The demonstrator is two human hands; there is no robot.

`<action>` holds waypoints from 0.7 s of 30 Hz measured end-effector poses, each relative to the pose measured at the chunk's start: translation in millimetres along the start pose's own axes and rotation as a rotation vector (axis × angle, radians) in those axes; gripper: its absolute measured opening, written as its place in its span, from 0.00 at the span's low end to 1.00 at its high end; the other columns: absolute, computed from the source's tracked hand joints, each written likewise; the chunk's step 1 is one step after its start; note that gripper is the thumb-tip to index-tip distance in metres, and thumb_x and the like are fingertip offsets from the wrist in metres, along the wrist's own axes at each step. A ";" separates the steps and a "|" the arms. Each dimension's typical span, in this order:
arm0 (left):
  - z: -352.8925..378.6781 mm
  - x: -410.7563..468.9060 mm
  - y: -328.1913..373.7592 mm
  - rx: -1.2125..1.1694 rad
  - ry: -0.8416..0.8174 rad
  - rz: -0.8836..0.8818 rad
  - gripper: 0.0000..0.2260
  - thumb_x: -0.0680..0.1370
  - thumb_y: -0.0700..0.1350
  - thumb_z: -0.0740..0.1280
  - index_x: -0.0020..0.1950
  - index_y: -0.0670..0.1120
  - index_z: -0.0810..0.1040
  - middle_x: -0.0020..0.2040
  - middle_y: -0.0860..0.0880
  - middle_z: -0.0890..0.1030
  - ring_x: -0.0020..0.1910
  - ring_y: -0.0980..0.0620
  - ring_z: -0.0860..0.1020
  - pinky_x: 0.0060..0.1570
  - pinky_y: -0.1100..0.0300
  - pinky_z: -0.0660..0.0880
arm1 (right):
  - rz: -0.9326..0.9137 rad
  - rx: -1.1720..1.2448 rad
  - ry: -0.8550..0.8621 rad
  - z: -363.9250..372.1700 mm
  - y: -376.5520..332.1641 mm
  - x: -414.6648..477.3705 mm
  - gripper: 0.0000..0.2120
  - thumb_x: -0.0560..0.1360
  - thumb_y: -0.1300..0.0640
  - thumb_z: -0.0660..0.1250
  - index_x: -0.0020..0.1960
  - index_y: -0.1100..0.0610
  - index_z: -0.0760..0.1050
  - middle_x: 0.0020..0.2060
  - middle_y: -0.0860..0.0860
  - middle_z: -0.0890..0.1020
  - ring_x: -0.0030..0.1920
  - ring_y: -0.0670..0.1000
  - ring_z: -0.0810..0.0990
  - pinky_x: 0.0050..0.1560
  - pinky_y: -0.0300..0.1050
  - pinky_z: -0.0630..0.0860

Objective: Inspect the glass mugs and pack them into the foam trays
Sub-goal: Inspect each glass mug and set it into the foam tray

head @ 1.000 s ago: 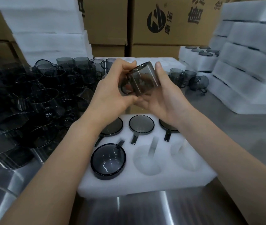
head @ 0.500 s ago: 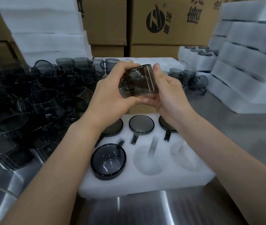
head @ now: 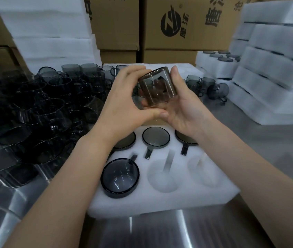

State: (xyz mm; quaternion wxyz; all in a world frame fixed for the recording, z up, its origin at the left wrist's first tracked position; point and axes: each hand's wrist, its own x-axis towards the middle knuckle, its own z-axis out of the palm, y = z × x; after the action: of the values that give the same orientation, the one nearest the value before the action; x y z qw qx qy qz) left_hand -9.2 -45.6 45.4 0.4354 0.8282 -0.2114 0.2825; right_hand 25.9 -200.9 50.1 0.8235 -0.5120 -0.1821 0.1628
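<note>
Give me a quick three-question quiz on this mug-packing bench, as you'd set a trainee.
1. True or false: the raised mug sits in the tray.
2. How many of the tray's pockets are empty? A one, B two, C four.
3. Fill in: the pile of loose mugs lies to the tray's ___.
Key: 1 false; 2 B; 3 left.
</note>
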 end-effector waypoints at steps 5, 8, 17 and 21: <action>-1.2 -2.0 1.2 0.061 0.020 0.067 0.34 0.66 0.49 0.79 0.69 0.47 0.72 0.63 0.51 0.74 0.65 0.52 0.71 0.67 0.51 0.69 | -0.124 -0.193 0.122 5.1 2.9 -1.0 0.29 0.79 0.45 0.60 0.66 0.69 0.70 0.58 0.67 0.79 0.53 0.64 0.82 0.46 0.52 0.80; -0.7 -2.2 -0.1 0.025 0.003 0.045 0.33 0.66 0.47 0.80 0.68 0.47 0.73 0.62 0.52 0.77 0.63 0.54 0.74 0.66 0.52 0.71 | -0.142 -0.210 0.195 4.9 2.0 -2.0 0.23 0.81 0.49 0.60 0.62 0.69 0.72 0.54 0.66 0.82 0.49 0.63 0.83 0.34 0.44 0.81; 1.2 -2.6 -3.8 -0.125 0.005 0.031 0.32 0.67 0.46 0.78 0.69 0.55 0.70 0.60 0.62 0.76 0.61 0.61 0.76 0.64 0.59 0.73 | -0.129 -0.210 0.220 2.8 2.6 -2.4 0.16 0.83 0.50 0.58 0.54 0.63 0.76 0.43 0.58 0.85 0.42 0.57 0.85 0.35 0.48 0.81; 0.4 -1.9 -5.4 -0.303 0.087 -0.042 0.29 0.67 0.44 0.79 0.65 0.54 0.71 0.60 0.56 0.78 0.60 0.58 0.78 0.59 0.61 0.76 | -0.099 -0.085 0.147 3.8 0.7 -1.8 0.23 0.84 0.47 0.55 0.64 0.65 0.73 0.50 0.61 0.84 0.47 0.59 0.83 0.43 0.53 0.81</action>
State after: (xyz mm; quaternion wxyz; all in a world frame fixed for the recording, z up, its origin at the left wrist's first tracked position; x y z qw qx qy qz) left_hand -7.4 -42.9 40.8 0.5698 0.7444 -0.2152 0.2736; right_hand 22.4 -198.5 50.8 0.8193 -0.5473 -0.1529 0.0760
